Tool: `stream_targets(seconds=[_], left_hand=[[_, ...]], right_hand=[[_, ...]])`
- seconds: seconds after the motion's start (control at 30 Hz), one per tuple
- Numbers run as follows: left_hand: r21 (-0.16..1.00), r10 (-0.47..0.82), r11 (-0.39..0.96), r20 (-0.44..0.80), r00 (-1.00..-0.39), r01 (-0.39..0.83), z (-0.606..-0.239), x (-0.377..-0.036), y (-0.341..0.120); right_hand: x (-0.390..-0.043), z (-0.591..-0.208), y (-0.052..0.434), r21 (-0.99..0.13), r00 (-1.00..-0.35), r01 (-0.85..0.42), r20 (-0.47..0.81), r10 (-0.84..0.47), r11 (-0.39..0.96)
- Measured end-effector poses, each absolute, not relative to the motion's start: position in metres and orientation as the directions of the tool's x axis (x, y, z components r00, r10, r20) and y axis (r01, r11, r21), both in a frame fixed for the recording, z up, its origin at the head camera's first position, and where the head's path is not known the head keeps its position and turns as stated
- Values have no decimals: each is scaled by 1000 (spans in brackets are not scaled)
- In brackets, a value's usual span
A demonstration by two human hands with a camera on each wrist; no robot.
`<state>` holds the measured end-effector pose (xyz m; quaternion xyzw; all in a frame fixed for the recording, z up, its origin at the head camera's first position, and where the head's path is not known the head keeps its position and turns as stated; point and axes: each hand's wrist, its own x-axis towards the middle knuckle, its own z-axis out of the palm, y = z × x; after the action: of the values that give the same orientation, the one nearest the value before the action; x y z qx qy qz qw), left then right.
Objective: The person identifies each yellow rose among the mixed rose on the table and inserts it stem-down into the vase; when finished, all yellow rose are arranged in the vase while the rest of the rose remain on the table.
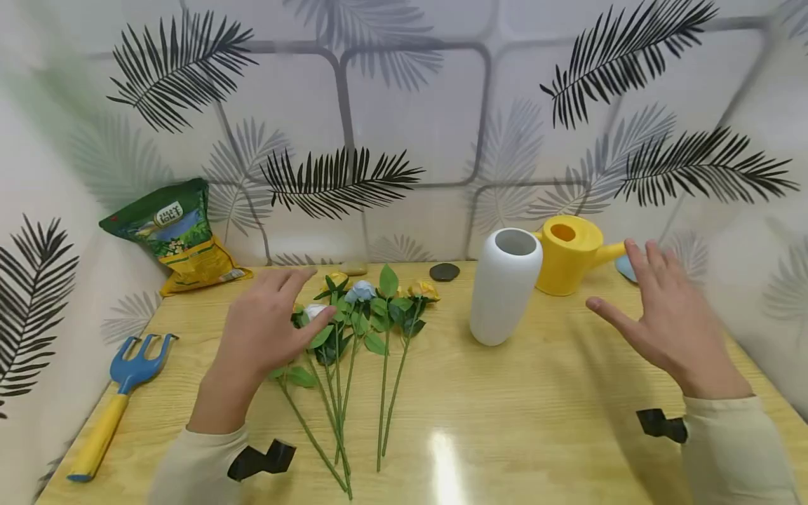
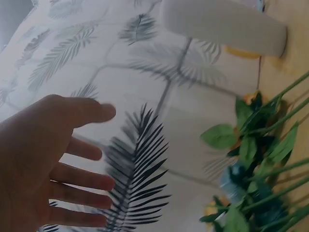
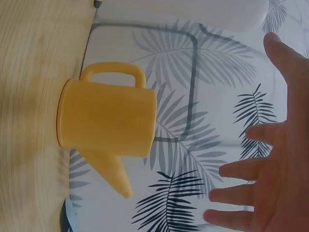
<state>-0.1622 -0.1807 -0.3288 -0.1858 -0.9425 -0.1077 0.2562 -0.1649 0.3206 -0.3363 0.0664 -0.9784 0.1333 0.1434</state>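
Note:
My left hand hovers over the left side of a bunch of artificial roses, fingers stretched out and holding nothing. The roses lie on the table, with a blue rose, a white one and yellow ones among green leaves, stems toward me. On the right, my right hand is raised with thumb and fingers spread, also holding nothing. Nearest to it stands a yellow watering can, its spout pointing toward that hand. Just left of the can is an upright white vase with an open top.
A blue hand fork with a yellow handle lies at the left edge. Behind it a green and yellow bag leans against the wall. A dark oval piece lies at the back, and a light-blue object sits partly behind the right hand.

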Motion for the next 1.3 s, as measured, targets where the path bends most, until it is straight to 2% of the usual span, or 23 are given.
stream_targets(seconds=[0.13, 0.27, 0.33, 0.47, 0.67, 0.83, 1.13, 1.3], left_hand=[[242, 308, 870, 415, -856, 430, -340, -163, -161], [426, 309, 789, 347, -886, 442, -355, -168, -142], [517, 306, 745, 296, -905, 421, -362, -171, -131], [634, 292, 703, 155, -944, 321, -376, -171, -109], [657, 286, 712, 49, -957, 247, -398, -164, -90], [636, 294, 726, 59, -954, 263, -408, -163, -84], [587, 349, 729, 126, -929, 353, -419, -161, -76], [630, 334, 698, 134, -933, 340, -415, -162, -74]], right_hand=[[-166, -336, 317, -320, -927, -195, 368, -68, 927], [-168, -346, 308, -477, -886, -278, 463, -30, 834], [-172, -352, 302, -597, -890, -312, 455, -8, 739], [-180, -361, 288, -758, -915, -343, 403, -15, 556], [-180, -374, 268, -853, -916, -396, 392, -83, 339], [-178, -376, 252, -876, -903, -429, 411, -123, 222], [-184, -383, 240, -862, -912, -410, 394, -116, 297], [-183, -384, 241, -839, -897, -439, 429, -105, 322]])
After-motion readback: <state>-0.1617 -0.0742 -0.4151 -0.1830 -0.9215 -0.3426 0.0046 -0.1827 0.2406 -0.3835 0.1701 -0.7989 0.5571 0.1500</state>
